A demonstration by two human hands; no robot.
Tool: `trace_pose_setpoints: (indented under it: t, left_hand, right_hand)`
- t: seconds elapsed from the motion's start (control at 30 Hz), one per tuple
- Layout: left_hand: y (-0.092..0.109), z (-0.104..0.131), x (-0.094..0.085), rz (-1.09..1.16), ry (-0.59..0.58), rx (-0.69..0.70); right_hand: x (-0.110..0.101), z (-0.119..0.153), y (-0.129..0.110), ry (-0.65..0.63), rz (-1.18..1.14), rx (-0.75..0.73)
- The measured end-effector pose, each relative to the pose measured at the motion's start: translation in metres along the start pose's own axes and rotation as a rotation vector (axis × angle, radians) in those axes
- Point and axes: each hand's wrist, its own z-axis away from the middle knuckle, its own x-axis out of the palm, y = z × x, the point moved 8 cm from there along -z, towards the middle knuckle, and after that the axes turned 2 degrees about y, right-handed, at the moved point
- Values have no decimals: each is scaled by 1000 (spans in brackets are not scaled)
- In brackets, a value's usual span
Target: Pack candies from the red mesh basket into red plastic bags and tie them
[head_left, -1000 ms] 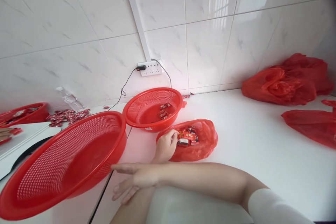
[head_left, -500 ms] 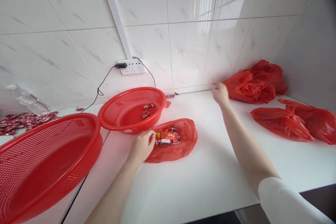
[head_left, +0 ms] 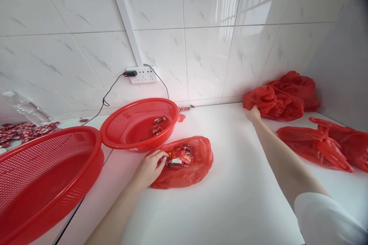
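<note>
An open red plastic bag (head_left: 198,168) lies on the white table, with several small red, white and dark packets (head_left: 186,156) inside. My left hand (head_left: 150,167) is at the bag's left edge, its fingers closed in a pinch on the bag. Farther back on the right, my right hand (head_left: 253,115) touches the lower left side of a heap of red plastic bags (head_left: 276,99); its fingers are partly hidden against the plastic. Two more filled red bags (head_left: 313,143) lie nearer on the right.
A round red basket (head_left: 138,122) holding a few packets stands beside the bag. A larger red basket (head_left: 48,168) fills the left. Behind it are a clear bottle (head_left: 27,109) and many red packets (head_left: 25,132). A socket strip (head_left: 143,75) with cables is on the wall.
My right hand has moved right and slightly down onto the heap of red bags. My left hand stays at the open bag. The view has shifted slightly.
</note>
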Motion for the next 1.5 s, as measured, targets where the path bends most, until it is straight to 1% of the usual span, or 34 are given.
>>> trace_pose_setpoints:
  t: [0.07,0.13,0.23,0.27,0.33,0.4,0.47,0.53,0.57,0.6,0.63,0.67,0.7,0.73,0.8,0.87,0.93,1.0,1.1,1.2,1.23,1.3,1.4,1.47,1.5]
  left_hand:
    - [0,0,0,-2,-9,-6]
    - [-1,0,-1,-6,-7,-9]
    - [1,0,-1,-14,-3,1]
    - [1,0,0,-16,-3,6]
    - [2,0,0,-24,0,15]
    - [3,0,-2,-41,13,25]
    - [5,1,-9,-73,30,50]
    - [9,3,-23,-138,74,67]
    - [10,4,-32,-187,101,53]
    - [10,6,-42,-244,123,18]
    - [8,7,-51,-309,136,-46]
    - [5,10,-59,-369,129,-132]
    - [1,14,-64,-421,98,-230]
    - [-5,18,-66,-457,46,-326]
    - [-15,26,-64,-484,-76,-465]
    - [-22,31,-56,-467,-152,-514]
    - [-28,30,-50,-412,-166,-497]
    - [-31,25,-45,-318,-159,-452]
    - [-28,18,-46,-113,-112,-390]
    - [-17,14,-53,179,-32,-353]
    - [-13,13,-54,269,-17,-343]
    - [-6,14,-56,384,-1,-334]
    - [4,18,-59,409,4,-304]
    - [13,23,-69,315,42,-271]
    - [20,25,-77,234,74,-254]
  right_hand:
    - [17,9,-14,-57,26,-67]
    - [37,29,-36,-125,47,-163]
    - [65,78,-75,-249,62,-346]
    - [71,97,-88,-296,62,-417]
    - [76,138,-112,-393,61,-566]
    - [71,178,-131,-478,60,-715]
    - [57,211,-145,-515,63,-826]
    - [39,237,-153,-510,70,-892]
    - [30,248,-156,-500,85,-925]
    - [22,258,-158,-485,113,-966]
    - [14,267,-160,-467,150,-1011]
    - [8,275,-161,-450,196,-1056]
    - [4,281,-160,-435,247,-1092]
    - [1,285,-157,-425,301,-1105]
    - [3,285,-145,-451,426,-1039]
    - [10,280,-128,-523,549,-926]
    - [16,277,-114,-607,611,-869]
    - [16,277,-112,-653,602,-894]
    - [4,273,-122,-640,545,-923]
    - [-8,265,-134,-566,446,-862]
    - [-8,263,-135,-556,432,-825]
    - [0,261,-131,-587,449,-763]
    - [15,264,-124,-691,477,-760]
    - [14,265,-127,-735,399,-813]
    - [8,264,-131,-749,318,-834]
